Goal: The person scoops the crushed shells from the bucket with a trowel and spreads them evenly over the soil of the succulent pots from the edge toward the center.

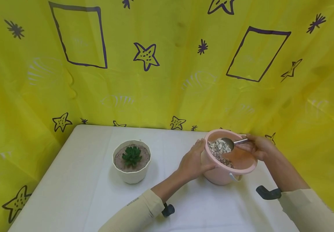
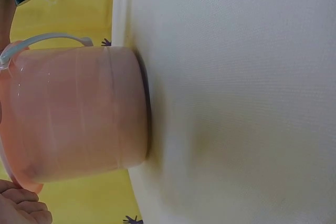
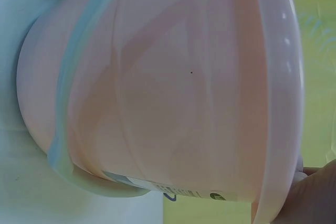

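Observation:
A pink plastic bucket (image 1: 217, 176) stands at the right of the white table. Loose whitish and brown granules (image 1: 223, 158) lie inside, heaped toward its left wall. My left hand (image 1: 193, 161) grips the bucket's left side, with the fingers up at the rim and the thumb along the near wall. Over the far right rim, my right hand (image 1: 258, 147) holds a metal spoon (image 1: 228, 143) by its handle, its bowl at the granules. Both wrist views mostly show the bucket's outer wall; in the right wrist view, the spoon is hidden.
A cream pot (image 1: 131, 176) with a small green succulent (image 1: 132, 156) stands left of the bucket on the white table (image 1: 94, 180). The bucket's pale carrying handle (image 2: 50, 37) hangs down its side. A yellow patterned curtain (image 1: 167, 90) rises behind the table.

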`<state>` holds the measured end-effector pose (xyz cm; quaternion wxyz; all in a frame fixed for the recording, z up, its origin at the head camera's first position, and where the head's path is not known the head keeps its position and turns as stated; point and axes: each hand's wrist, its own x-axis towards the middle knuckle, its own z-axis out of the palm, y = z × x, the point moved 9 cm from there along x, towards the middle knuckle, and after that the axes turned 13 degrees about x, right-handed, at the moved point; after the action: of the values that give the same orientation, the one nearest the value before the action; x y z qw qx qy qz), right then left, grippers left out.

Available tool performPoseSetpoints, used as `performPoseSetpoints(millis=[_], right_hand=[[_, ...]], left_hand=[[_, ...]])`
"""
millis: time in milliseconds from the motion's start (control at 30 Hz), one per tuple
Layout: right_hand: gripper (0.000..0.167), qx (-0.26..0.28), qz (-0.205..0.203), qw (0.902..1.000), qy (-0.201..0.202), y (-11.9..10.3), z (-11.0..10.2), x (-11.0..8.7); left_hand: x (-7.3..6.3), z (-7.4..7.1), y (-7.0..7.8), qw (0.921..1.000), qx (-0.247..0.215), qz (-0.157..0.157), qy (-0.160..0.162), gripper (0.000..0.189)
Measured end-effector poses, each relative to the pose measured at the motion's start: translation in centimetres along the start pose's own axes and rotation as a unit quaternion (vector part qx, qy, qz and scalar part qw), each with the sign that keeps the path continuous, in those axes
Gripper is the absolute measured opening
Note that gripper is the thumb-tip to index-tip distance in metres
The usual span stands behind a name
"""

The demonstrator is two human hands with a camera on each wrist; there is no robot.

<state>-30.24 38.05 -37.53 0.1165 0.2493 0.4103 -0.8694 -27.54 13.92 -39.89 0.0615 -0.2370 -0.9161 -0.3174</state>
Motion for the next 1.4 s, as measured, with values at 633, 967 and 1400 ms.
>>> performPoseSetpoints(millis=[633, 967, 1400], right_hand=[[0.034, 0.073, 0.01, 0.9968, -0.03, -0.5, -0.6, -0.9], [0.041, 0.128, 0.04, 0.9898, -0.049, -0.2, -1.2, -1.1], [0.035, 0.202, 0.053, 0.9764, -0.056, 0.1, -2.3, -1.0]], left_hand=[[0.1, -0.1, 0.2, 1.0, -0.005, 0.007, 0.001, 0.103], [0.2, -0.1, 0.0, 1.0, -0.009, 0.004, 0.0, 0.103], [0.1, 0.1, 0.0, 0.9999, -0.01, 0.0, -0.002, 0.102]])
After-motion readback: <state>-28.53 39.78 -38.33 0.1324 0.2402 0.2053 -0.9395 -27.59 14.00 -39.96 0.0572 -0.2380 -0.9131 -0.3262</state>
